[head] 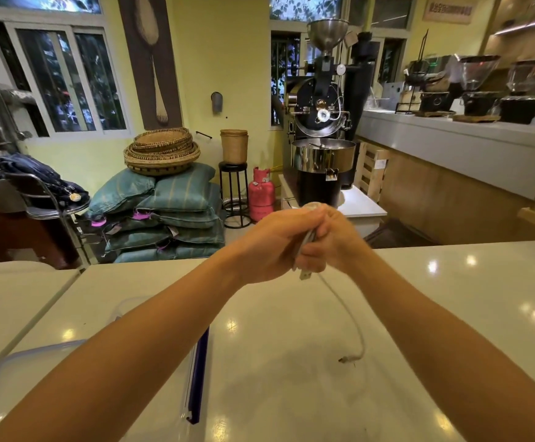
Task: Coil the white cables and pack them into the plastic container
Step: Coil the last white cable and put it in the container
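Note:
Both hands meet above the white counter (291, 393), holding a white cable (354, 317). My left hand (275, 247) grips the partly wound bundle, whose USB plug pokes out below the fingers. My right hand (333, 240) pinches the same cable against it. The loose tail hangs down, curves over the counter and ends in a small connector. The clear plastic container (193, 378) with a blue clip lies at lower left, mostly hidden under my left forearm. Its lid (20, 362) sits at the far left.
Beyond the counter's far edge stand stacked green sacks (164, 218), woven baskets (162, 151), a pink gas cylinder (261, 194) and a coffee roaster (322, 122). A second counter with grinders (476, 84) runs along the right.

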A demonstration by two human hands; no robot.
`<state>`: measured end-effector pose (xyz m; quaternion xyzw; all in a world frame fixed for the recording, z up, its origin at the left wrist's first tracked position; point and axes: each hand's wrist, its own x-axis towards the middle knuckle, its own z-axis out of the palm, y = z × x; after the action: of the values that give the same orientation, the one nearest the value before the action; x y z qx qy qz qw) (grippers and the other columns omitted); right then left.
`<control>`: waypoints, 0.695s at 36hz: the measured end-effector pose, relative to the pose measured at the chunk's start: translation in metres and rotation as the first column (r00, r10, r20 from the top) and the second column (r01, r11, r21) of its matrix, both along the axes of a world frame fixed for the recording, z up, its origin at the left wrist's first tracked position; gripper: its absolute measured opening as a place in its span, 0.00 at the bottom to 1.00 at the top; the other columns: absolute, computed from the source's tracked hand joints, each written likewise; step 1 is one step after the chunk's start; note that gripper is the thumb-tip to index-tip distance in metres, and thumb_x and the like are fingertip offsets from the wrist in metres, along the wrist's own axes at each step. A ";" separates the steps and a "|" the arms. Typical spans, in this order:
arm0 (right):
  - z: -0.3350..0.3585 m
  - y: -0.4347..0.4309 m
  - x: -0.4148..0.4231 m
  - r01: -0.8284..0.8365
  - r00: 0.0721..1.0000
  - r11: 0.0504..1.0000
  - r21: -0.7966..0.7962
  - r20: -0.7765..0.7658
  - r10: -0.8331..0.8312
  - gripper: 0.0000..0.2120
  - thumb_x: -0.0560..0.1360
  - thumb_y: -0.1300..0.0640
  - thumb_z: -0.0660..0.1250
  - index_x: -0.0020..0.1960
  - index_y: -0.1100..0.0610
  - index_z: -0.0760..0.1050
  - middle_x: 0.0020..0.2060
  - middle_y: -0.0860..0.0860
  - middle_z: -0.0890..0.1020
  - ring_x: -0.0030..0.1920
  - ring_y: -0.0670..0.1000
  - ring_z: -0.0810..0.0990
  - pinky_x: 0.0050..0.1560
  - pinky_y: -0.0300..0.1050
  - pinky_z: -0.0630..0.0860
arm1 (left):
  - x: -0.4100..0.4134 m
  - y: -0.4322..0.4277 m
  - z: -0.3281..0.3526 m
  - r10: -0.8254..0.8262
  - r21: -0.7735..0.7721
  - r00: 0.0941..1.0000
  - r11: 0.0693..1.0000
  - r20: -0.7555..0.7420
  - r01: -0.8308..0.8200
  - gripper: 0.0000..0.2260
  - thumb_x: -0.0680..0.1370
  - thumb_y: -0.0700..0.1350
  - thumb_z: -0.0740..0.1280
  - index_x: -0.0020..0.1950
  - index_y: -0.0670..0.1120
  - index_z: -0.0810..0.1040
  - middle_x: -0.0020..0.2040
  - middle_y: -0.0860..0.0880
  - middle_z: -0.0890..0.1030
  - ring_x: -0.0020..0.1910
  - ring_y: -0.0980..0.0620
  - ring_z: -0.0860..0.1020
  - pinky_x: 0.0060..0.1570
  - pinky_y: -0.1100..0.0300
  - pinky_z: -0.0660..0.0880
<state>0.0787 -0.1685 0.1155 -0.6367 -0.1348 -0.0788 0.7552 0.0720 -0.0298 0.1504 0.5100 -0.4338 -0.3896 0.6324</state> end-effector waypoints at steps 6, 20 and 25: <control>-0.027 0.053 -0.006 0.026 0.992 0.988 0.154 -0.125 -0.006 0.12 0.78 0.64 0.53 0.39 0.57 0.70 0.23 0.44 0.77 0.27 0.42 0.74 0.24 0.32 0.71 | 0.006 -0.011 0.007 0.232 -0.040 0.973 0.972 -0.017 -0.232 0.16 0.80 0.46 0.51 0.35 0.45 0.67 0.24 0.53 0.69 0.22 0.58 0.67 0.25 0.67 0.67; -0.015 0.047 -0.044 0.103 0.985 0.642 -0.760 -0.012 -0.172 0.15 0.79 0.58 0.56 0.53 0.66 0.77 0.28 0.46 0.72 0.29 0.42 0.69 0.32 0.29 0.65 | 0.031 -0.001 -0.012 0.448 0.056 0.553 0.740 0.703 -0.671 0.17 0.80 0.44 0.54 0.30 0.47 0.64 0.30 0.49 0.68 0.29 0.53 0.66 0.37 0.59 0.67; 0.010 0.028 -0.055 0.122 0.990 0.432 -0.894 0.076 -0.121 0.13 0.77 0.56 0.60 0.51 0.63 0.79 0.27 0.45 0.72 0.29 0.42 0.68 0.34 0.31 0.65 | 0.033 0.004 -0.019 0.349 0.143 0.514 0.704 0.784 -0.696 0.16 0.80 0.46 0.54 0.32 0.48 0.64 0.33 0.50 0.68 0.32 0.54 0.66 0.40 0.58 0.67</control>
<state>0.0237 -0.1409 0.1250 -0.9472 -0.1102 -0.0499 0.2969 0.1051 -0.0260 0.1318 0.8556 -0.3594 -0.0338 0.3709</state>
